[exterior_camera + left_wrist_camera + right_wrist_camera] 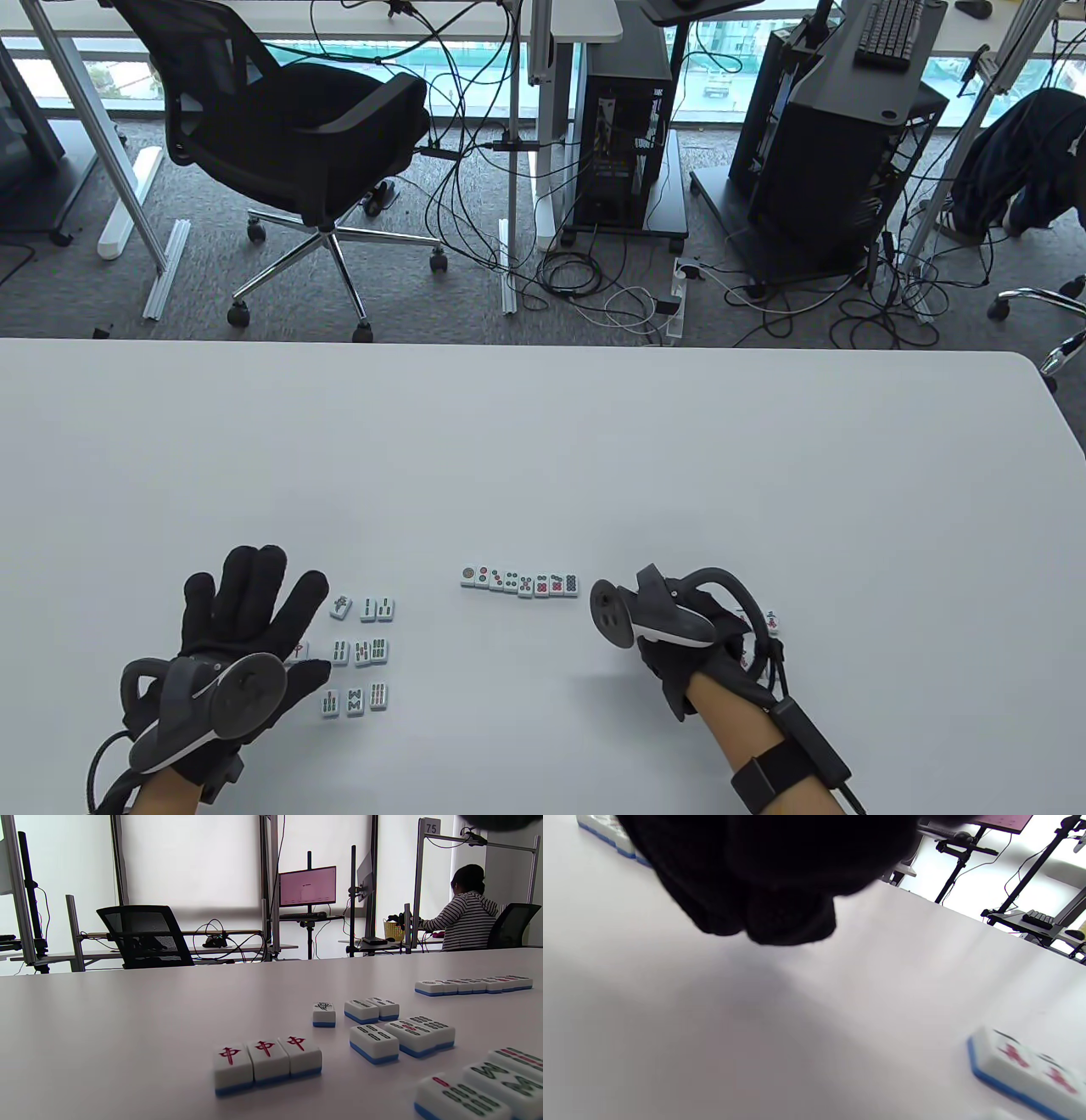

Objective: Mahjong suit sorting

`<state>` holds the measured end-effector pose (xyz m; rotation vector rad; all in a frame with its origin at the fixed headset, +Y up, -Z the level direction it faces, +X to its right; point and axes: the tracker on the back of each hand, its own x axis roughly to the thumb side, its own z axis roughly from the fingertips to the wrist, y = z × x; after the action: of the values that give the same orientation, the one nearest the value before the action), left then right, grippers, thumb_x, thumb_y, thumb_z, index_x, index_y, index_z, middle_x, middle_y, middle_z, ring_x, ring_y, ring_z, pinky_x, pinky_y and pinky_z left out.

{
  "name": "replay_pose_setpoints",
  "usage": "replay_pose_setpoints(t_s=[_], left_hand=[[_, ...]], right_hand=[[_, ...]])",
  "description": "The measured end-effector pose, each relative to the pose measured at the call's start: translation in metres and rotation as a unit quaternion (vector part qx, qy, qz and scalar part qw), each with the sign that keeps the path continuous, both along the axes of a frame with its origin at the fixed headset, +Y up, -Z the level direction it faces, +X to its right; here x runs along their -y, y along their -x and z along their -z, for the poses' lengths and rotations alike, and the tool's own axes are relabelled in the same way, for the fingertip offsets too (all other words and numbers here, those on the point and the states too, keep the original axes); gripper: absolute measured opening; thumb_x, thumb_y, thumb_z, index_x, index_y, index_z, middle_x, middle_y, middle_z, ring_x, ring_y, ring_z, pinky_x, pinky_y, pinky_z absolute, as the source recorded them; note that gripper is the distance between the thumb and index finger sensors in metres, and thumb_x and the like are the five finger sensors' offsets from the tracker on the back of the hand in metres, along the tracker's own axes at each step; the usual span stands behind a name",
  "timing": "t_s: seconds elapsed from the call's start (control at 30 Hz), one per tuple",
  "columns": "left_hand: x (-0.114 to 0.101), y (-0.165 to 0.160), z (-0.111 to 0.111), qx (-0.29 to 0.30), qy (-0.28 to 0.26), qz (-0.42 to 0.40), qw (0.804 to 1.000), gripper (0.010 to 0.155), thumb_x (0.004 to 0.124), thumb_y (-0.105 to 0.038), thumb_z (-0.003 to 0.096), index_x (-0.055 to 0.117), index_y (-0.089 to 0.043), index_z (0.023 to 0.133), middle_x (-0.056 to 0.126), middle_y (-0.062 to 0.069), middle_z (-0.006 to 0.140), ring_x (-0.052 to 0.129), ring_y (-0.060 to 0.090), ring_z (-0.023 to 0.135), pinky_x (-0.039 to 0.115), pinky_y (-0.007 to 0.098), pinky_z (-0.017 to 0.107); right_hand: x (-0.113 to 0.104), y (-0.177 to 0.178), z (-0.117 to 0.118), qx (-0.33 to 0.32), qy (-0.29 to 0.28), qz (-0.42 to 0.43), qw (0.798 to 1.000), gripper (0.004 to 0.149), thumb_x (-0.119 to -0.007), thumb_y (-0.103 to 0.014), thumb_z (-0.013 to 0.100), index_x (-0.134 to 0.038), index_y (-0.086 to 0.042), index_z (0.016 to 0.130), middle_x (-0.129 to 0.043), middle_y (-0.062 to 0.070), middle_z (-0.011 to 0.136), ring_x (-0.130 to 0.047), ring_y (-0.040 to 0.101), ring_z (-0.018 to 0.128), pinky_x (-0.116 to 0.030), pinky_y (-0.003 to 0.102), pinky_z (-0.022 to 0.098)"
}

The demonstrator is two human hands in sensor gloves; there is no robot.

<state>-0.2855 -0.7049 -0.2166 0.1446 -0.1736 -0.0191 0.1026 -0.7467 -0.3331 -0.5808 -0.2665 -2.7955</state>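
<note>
Sorting looks well along, going by the table view. There's a tidy row of dot tiles [519, 582] mid-table, and a loose patch of bamboo tiles [361, 652] just right of the left hand [246, 624], which hovers flat with fingers spread, holding nothing. The right hand [691, 632] sits over on the right, turned so its tracker hides the fingers; a few red-marked tiles [770, 621] peek out by its far side. I can't tell whether it's holding one.

Left wrist view: three red-character tiles [267, 1063] lie touching in a row close by, with the bamboo tiles [401, 1031] scattered beyond them and the dot row [474, 985] further off.

Right wrist view: dark gloved fingers [768, 878] fill the top, looking bunched, grip unclear. A red-marked tile pair [1031, 1071] lies at lower right.

My guess: bamboo still needs lining up, so next is probably a pinch on one loose tile, nudging it flush without bumping its neighbours.
</note>
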Motion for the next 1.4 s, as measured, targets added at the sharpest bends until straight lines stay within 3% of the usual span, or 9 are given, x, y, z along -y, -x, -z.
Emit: replay_pose_setpoints(t_s=[0.1, 0.43, 0.8, 0.97, 1.2, 1.4], left_hand=[[-0.001, 0.0, -0.001, 0.002, -0.004, 0.0, 1.0, 0.086, 0.062, -0.074, 0.0357, 0.02, -0.048, 0.107, -0.005, -0.01, 0.115, 0.0, 0.023, 0.115, 0.012, 0.057, 0.081], [-0.001, 0.002, -0.001, 0.0, -0.014, -0.006, 1.0, 0.086, 0.062, -0.074, 0.0358, 0.021, -0.048, 0.107, -0.004, -0.01, 0.115, 0.001, 0.023, 0.115, 0.013, 0.058, 0.081], [-0.001, 0.002, -0.001, -0.003, -0.013, -0.004, 1.0, 0.086, 0.061, -0.074, 0.036, 0.021, -0.048, 0.107, -0.004, -0.01, 0.115, 0.002, 0.023, 0.115, 0.013, 0.058, 0.081], [-0.001, 0.002, -0.001, -0.003, -0.012, -0.002, 1.0, 0.086, 0.061, -0.074, 0.0359, 0.02, -0.048, 0.107, -0.004, -0.01, 0.115, 0.002, 0.023, 0.115, 0.013, 0.058, 0.082], [0.0, 0.001, -0.001, -0.004, -0.007, 0.004, 1.0, 0.086, 0.062, -0.074, 0.0358, 0.02, -0.048, 0.107, -0.004, -0.01, 0.115, 0.002, 0.023, 0.115, 0.013, 0.058, 0.081], [0.0, 0.001, 0.0, -0.005, -0.003, 0.006, 1.0, 0.086, 0.062, -0.074, 0.0359, 0.022, -0.048, 0.107, -0.004, -0.01, 0.115, 0.002, 0.023, 0.115, 0.013, 0.058, 0.081]], right_hand=[[0.005, 0.018, 0.012, -0.002, -0.025, 0.031, 0.999, 0.057, -0.088, -0.033, 0.042, -0.076, -0.004, 0.091, -0.096, 0.004, 0.047, -0.088, 0.011, 0.015, -0.08, 0.025, 0.009], [0.019, 0.044, 0.031, 0.0, -0.027, 0.038, 0.999, 0.057, -0.087, -0.033, 0.043, -0.076, -0.005, 0.091, -0.097, 0.003, 0.047, -0.089, 0.011, 0.015, -0.081, 0.025, 0.01], [0.017, 0.043, 0.026, -0.008, -0.016, 0.047, 0.999, 0.061, -0.084, -0.034, 0.045, -0.068, -0.007, 0.098, -0.097, 0.003, 0.049, -0.089, 0.011, 0.017, -0.081, 0.025, 0.011], [-0.004, 0.019, 0.022, 0.01, -0.037, 0.042, 0.998, 0.073, -0.084, -0.036, 0.045, -0.054, -0.005, 0.104, -0.095, 0.005, 0.055, -0.09, 0.013, 0.022, -0.082, 0.027, 0.015], [-0.022, -0.042, 0.029, 0.081, -0.048, -0.018, 0.995, 0.07, -0.084, -0.036, 0.045, -0.057, -0.009, 0.104, -0.095, 0.006, 0.058, -0.091, 0.014, 0.024, -0.083, 0.027, 0.016], [-0.012, -0.09, 0.032, 0.166, 0.041, -0.068, 0.983, 0.07, -0.086, -0.036, 0.045, -0.058, -0.015, 0.106, -0.095, 0.005, 0.06, -0.091, 0.014, 0.025, -0.082, 0.027, 0.018]])
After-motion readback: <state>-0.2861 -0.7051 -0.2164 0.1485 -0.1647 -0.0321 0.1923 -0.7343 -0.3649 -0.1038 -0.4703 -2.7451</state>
